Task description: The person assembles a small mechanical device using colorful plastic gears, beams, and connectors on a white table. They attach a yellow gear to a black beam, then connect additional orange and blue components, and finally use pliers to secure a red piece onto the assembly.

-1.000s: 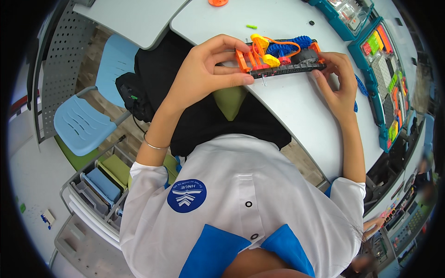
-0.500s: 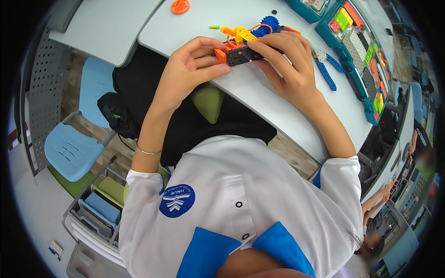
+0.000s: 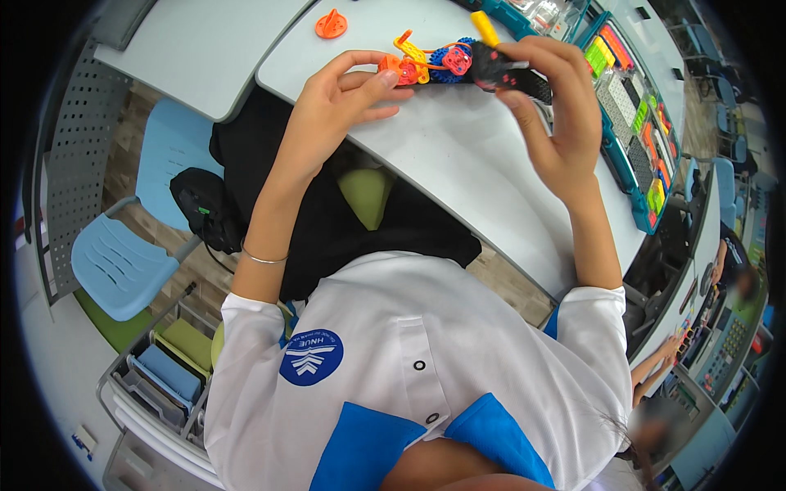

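Observation:
Both of my hands hold a small toy model (image 3: 458, 65) built from a black base, orange and yellow pieces and blue gears, lifted just above the white table (image 3: 458, 155). My left hand (image 3: 336, 106) pinches the orange end of the model on the left. Fingers of my right hand (image 3: 557, 114) are curled over the black end on the right. A yellow peg sticks up at the top of the model near my right fingers.
An orange round part (image 3: 331, 23) lies on the table at the upper left. A teal tray of sorted coloured parts (image 3: 634, 114) stands at the right. A blue chair (image 3: 131, 245) and a wire rack with bins (image 3: 164, 368) are at lower left. Another person's hands (image 3: 659, 360) appear at lower right.
The model has been turned and lifted, so its black base now sits under my right fingers. My left hand has slid to the orange end. The view has tilted.

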Tool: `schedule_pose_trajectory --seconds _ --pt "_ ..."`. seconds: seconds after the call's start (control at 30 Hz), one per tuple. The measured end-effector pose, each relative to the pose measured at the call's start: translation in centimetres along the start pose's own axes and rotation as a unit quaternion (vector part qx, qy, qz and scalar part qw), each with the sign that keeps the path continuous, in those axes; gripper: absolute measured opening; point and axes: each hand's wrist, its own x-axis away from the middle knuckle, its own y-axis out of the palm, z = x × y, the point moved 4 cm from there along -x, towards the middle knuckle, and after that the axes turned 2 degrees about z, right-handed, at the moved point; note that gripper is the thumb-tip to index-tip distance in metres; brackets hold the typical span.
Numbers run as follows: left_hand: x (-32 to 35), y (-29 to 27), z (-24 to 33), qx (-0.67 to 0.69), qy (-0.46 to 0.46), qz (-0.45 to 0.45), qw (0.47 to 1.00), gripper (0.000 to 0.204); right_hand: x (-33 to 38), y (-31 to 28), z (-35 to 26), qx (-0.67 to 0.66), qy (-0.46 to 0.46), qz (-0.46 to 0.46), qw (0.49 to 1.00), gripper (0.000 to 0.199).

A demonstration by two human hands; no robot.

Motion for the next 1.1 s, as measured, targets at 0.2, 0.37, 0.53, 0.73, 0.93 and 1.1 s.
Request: schedule_pose_trajectory --seconds 0.2,0.37,0.53,0.73,0.93,1.1 --pt "-1.2 -0.1 0.0 -0.039 0.019 0.014 0.999 0.039 -0.4 -0.1 3.8 -0.164 0.11 -0.013 0.98 0.034" --pt "-0.9 0.1 -0.7 -0.021 0.052 -0.012 0.998 0.037 -1.6 2.4 1.6 -0.002 0.008 -0.09 0.996 0.034" --pt "-1.4 0.0 -0.6 -0.009 0.048 -0.003 0.999 0.037 -0.8 3.8 2.2 0.036 -0.034 -0.097 0.994 0.035" --pt "-1.8 -0.1 -0.7 -0.051 0.044 0.05 0.996 0.042 -0.9 3.3 1.6 0.026 -0.024 -0.091 0.995 0.036" --pt "-0.3 -1.0 0.5 -0.143 0.048 0.111 0.982 0.041 -1.4 2.2 0.6 -0.074 0.05 -0.089 0.992 0.037" --pt "3.2 0.5 3.5 -0.107 0.204 0.153 0.961 0.042 -0.3 2.6 0.0 -0.433 0.259 -0.089 0.859 0.036"
